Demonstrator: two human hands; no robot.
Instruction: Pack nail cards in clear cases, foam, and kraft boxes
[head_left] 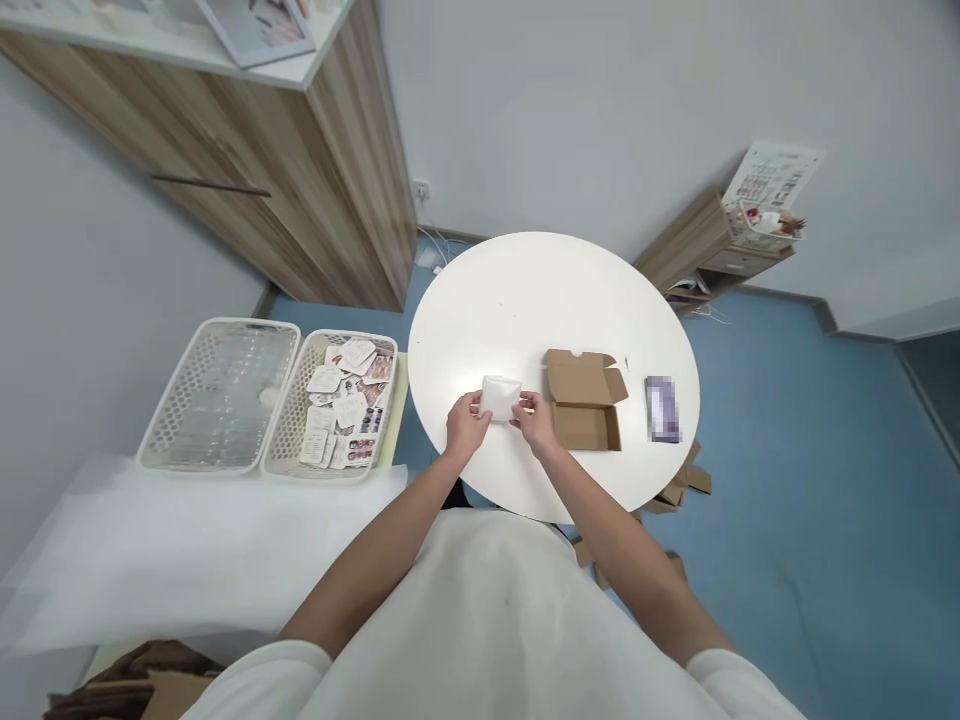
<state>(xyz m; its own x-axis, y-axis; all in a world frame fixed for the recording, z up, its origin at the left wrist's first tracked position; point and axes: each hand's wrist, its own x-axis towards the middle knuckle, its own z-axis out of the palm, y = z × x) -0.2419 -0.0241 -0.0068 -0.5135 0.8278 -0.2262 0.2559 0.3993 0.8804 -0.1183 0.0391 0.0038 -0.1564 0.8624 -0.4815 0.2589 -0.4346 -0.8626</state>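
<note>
Left hand (466, 425) and right hand (535, 422), fingers partly curled, grip 1 white packet (501, 398) (1 open cardboard box (583, 390) just beside)

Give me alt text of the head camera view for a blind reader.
A person's left hand and right hand hold a white packet at a round white table. An open cardboard box lies right of the packet; two white baskets stand left of the table.
</note>
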